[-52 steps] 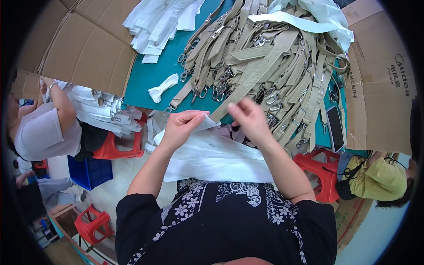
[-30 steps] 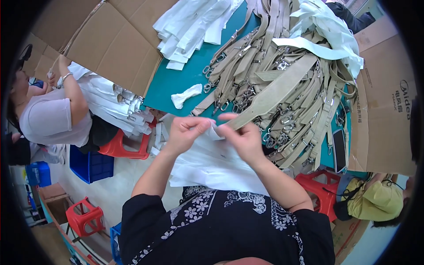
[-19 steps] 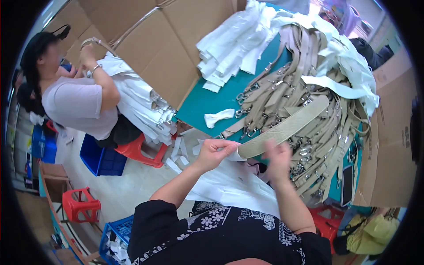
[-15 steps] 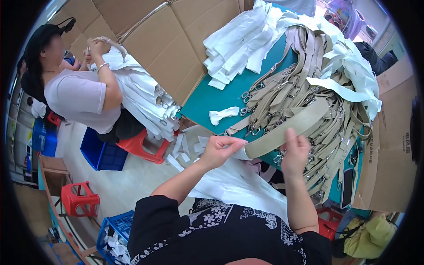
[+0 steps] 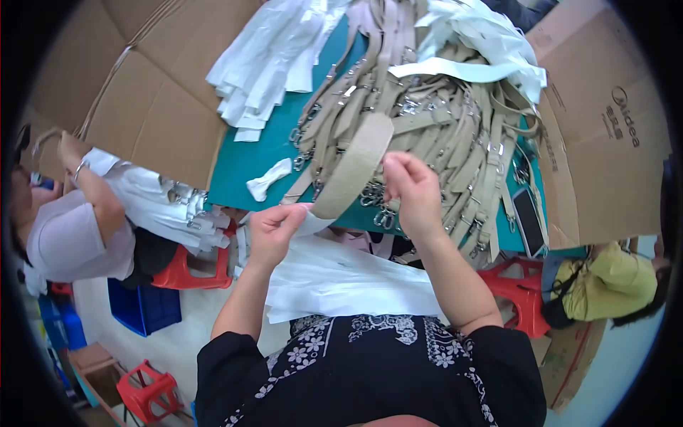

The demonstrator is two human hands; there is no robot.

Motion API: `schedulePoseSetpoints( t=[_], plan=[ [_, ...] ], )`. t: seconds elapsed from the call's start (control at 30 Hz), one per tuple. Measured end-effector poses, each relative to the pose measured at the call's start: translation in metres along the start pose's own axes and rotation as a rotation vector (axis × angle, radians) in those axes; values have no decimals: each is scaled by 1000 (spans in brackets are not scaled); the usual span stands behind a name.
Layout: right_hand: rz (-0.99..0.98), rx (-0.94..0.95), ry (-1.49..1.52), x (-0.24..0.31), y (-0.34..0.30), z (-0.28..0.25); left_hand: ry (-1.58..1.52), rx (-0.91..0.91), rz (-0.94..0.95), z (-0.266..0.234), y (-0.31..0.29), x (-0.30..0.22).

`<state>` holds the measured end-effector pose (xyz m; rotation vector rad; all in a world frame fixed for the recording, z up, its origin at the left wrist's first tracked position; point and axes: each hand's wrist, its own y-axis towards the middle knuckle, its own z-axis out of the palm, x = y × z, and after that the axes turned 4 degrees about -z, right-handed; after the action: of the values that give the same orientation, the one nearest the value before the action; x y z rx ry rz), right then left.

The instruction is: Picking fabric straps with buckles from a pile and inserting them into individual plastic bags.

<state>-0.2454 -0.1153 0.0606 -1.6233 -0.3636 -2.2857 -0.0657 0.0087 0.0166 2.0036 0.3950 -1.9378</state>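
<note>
A wide beige strap (image 5: 356,167) stands up in a curve in front of me, its lower end inside a white sleeve (image 5: 313,225). My left hand (image 5: 274,231) pinches the sleeve at that end. My right hand (image 5: 415,199) is closed beside the strap's upper part, fingertips pressed together; whether they grip anything is hidden. Behind lies a big heap of beige straps (image 5: 455,121) with metal hooks and buckles, on a green table (image 5: 238,167). Long white strips (image 5: 348,281) rest across my lap.
White sleeves (image 5: 267,64) lie at the table's back left, with a crumpled white piece (image 5: 269,179) nearer. A phone (image 5: 528,222) sits at the right edge. Cardboard (image 5: 605,142) stands to the right. At left, a co-worker (image 5: 78,220) sits beside a blue bin (image 5: 146,302).
My view has swung to the right. The strap now rises more steeply from my left hand. My right hand remains closed near it.
</note>
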Motion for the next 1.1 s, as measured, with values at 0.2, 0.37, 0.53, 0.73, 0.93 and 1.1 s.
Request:
schedulePoseSetpoints(
  t=[0.2,0.37,0.53,0.73,0.93,1.1],
  plan=[
    [73,-48,98,-2,1,2,-27,42,-9,6,2,2],
    [310,-44,197,1,26,-2,-10,41,-33,0,-4,6],
    [359,38,113,-4,31,0,-38,34,37,-13,-12,12],
    [501,65,202,-8,35,0,-63,100,108,-31,-19,24],
    [343,-47,-62,-27,-10,1,-280,-22,181,-39,-15,29],
    [838,28,604,-41,-29,1,-286,65,176,-43,-18,29]
  ],
)
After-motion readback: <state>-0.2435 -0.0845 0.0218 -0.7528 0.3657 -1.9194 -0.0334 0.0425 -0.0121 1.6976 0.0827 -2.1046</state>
